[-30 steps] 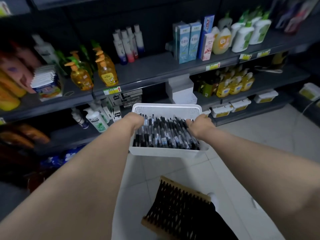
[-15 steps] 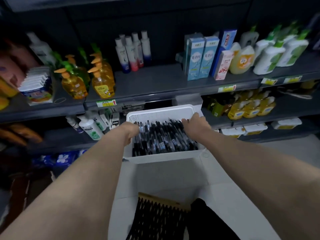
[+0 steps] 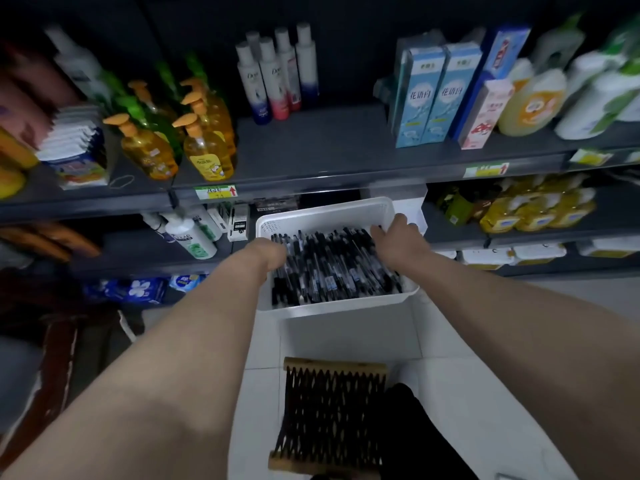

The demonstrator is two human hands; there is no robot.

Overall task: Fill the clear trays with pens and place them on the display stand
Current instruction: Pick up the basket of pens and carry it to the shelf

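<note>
At the far left, a stack of tissue packs (image 3: pixel 74 147) sits on the upper shelf (image 3: pixel 311 161), and just to its right stand orange soap bottles (image 3: pixel 204 147) with pump tops. Further along the same shelf is a cluster of white shampoo bottles (image 3: pixel 277 74). Below them, the left hand (image 3: pixel 266 252) grips the left rim of a white basket (image 3: pixel 329 306), its fingers curled down over the edge and out of sight among the contents, so their exact spread cannot be told. The basket is held in the air in front of the lower shelf, tilted slightly, and is full of black pens (image 3: pixel 332 265) lying side by side. The right hand (image 3: pixel 398 242) holds the basket's right rim, thumb on the outside and fingers closed over the edge onto the pens. Above and to the right stand two pale blue boxes (image 3: pixel 436 95). Near the bottom, a wooden rack (image 3: pixel 329 410) lies on the white floor.
</note>
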